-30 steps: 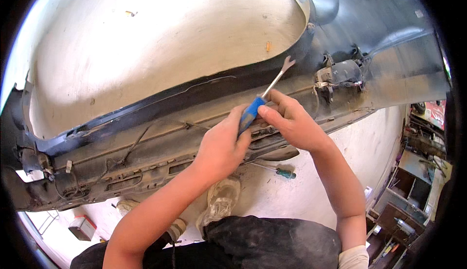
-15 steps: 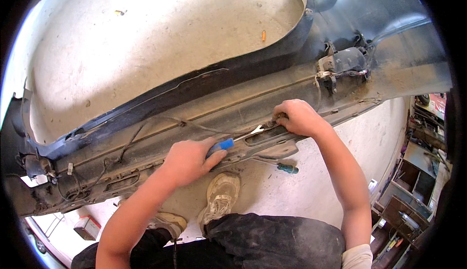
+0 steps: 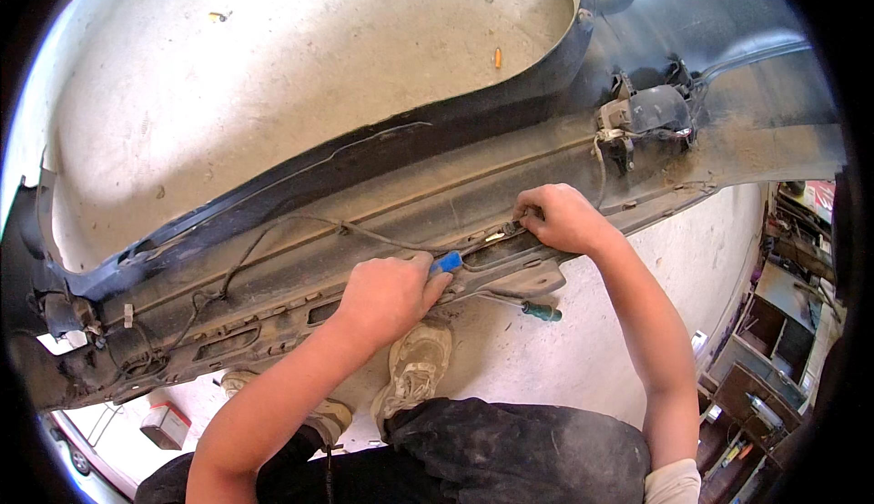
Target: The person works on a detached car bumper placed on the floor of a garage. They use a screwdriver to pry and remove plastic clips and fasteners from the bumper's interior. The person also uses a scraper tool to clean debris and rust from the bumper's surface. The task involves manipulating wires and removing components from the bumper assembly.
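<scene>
A dusty dark car bumper (image 3: 428, 176) with a cable (image 3: 364, 231) along its inner side lies across the view. My left hand (image 3: 387, 295) is closed on the blue handle (image 3: 448, 261) of a forked pry tool. The fork end is at a small dark fastener (image 3: 510, 227) on the lower rail. My right hand (image 3: 555, 217) has its fingers pinched at that fastener; how much they grip is partly hidden. A teal-handled screwdriver (image 3: 542, 311) is below the rail, its shaft reaching under it.
A black fitting with brackets (image 3: 655, 108) sits on the bumper's right part. My shoes (image 3: 414, 367) are below on the pale floor (image 3: 273, 58). Cluttered drawers and tools (image 3: 774, 322) stand at the right. A red-and-white box (image 3: 164, 424) is at the lower left.
The forked tool has come down from above the bumper to the rail's fastener. My right hand has left the tool and moved to the fastener. Since the middle frame, my left hand has pushed rightward.
</scene>
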### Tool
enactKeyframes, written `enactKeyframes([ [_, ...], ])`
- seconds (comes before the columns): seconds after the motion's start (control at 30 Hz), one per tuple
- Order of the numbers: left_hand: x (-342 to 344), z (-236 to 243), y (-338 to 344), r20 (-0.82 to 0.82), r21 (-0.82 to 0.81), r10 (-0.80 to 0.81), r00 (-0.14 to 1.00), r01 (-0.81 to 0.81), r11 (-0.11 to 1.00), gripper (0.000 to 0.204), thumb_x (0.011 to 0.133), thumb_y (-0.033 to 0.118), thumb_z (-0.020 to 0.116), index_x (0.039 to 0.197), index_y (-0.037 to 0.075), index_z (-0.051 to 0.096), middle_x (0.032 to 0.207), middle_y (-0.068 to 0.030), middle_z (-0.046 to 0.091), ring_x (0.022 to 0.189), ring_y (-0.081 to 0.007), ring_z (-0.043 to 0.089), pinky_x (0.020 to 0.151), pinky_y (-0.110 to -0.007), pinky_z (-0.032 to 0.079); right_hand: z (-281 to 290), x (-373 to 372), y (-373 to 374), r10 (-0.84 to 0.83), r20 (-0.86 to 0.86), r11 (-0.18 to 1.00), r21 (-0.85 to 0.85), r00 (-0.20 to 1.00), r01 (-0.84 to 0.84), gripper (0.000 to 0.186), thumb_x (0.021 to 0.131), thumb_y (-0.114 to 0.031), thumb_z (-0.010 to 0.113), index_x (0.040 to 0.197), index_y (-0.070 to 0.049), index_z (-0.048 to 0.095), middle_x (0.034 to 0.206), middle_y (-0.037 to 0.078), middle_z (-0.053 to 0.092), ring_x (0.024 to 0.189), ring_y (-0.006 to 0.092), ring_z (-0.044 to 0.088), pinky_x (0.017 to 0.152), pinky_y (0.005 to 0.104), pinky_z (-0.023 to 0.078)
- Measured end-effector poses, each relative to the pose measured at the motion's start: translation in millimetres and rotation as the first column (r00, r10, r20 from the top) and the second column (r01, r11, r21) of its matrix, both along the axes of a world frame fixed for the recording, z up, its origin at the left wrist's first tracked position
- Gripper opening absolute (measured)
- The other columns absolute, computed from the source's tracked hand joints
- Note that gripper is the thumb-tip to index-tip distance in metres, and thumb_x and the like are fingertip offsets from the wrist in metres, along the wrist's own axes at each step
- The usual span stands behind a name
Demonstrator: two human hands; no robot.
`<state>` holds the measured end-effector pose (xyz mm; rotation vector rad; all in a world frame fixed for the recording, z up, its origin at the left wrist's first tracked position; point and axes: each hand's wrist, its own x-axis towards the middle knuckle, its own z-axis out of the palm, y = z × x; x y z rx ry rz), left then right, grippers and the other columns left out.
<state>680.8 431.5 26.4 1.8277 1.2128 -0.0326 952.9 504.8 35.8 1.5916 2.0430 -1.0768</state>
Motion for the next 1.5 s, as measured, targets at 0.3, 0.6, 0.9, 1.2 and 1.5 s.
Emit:
enactKeyframes([
  [0.3, 7.5, 1.4, 5.8, -0.002, -0.005, -0.02, 1.0, 0.02, 1.0, 0.034, 0.094, 0.038, 0.056, 0.093, 0.005, 0.063, 0.068, -0.0202, 0.064, 0.066, -0.0387, 0.064, 0.058, -0.048, 0.05, 7.7, 0.1, 0.5, -0.011, 0.03, 1.0, -0.009, 0.999, 0.011, 0.017, 0.078, -0.014, 0.066, 0.093, -0.006, 0.07, 0.088, 0.018, 0.068, 0.087, 0.0366, 0.065, 0.079, 0.0443, 0.051],
  [0.6, 7.6, -21.8, 0.9, 0.029, 0.151, -0.014, 0.999, 0.01, 0.988, 0.037, 0.093, 0.04, 0.057, 0.097, 0.004, 0.062, 0.075, -0.0204, 0.066, 0.071, -0.0367, 0.065, 0.06, -0.047, 0.051, 63.2, 27.2, -21.3, -0.17, 0.002, 0.985, 0.044, 0.986, 0.169, 0.035, 0.071, -0.019, 0.069, 0.102, -0.003, 0.067, 0.098, 0.016, 0.067, 0.097, 0.0348, 0.061, 0.089, 0.0417, 0.048],
  [0.9, 12.7, -36.7, 18.3, 0.177, -0.41, 0.31, 0.934, -0.216, 0.886, 0.049, 0.093, 0.045, 0.056, 0.078, -0.001, 0.063, 0.073, -0.0232, 0.065, 0.075, -0.0404, 0.065, 0.069, -0.049, 0.051, 68.1, 28.3, -32.2, -0.137, -0.036, 0.989, 0.051, 0.99, 0.139, 0.041, 0.064, -0.015, 0.074, 0.103, -0.007, 0.068, 0.117, 0.014, 0.062, 0.112, 0.0319, 0.056, 0.1, 0.04, 0.043],
  [1.2, 4.2, -28.6, 30.6, 0.082, 0.048, 0.142, 0.986, -0.146, 0.988, 0.036, 0.093, 0.037, 0.059, 0.1, 0.002, 0.06, 0.088, -0.021, 0.065, 0.084, -0.0417, 0.063, 0.072, -0.047, 0.05, 67.4, 31.0, -37.9, -0.108, 0.031, 0.983, 0.153, 0.994, 0.102, 0.048, 0.064, -0.023, 0.079, 0.109, -0.01, 0.069, 0.135, 0.016, 0.054, 0.132, 0.0351, 0.044, 0.108, 0.0445, 0.038],
  [1.5, -42.9, -35.3, 33.2, 0.048, 0.233, 0.28, 0.959, -0.283, 0.93, 0.029, 0.088, 0.026, 0.067, 0.104, 0.003, 0.057, 0.092, -0.0192, 0.064, 0.085, -0.0396, 0.063, 0.07, -0.046, 0.05, 69.6, 43.5, -23.6, -0.19, -0.088, 0.963, 0.177, 0.978, 0.203, 0.047, 0.072, -0.035, 0.078, 0.108, -0.007, 0.068, 0.131, 0.018, 0.056, 0.126, 0.0358, 0.049, 0.105, 0.0439, 0.04],
])
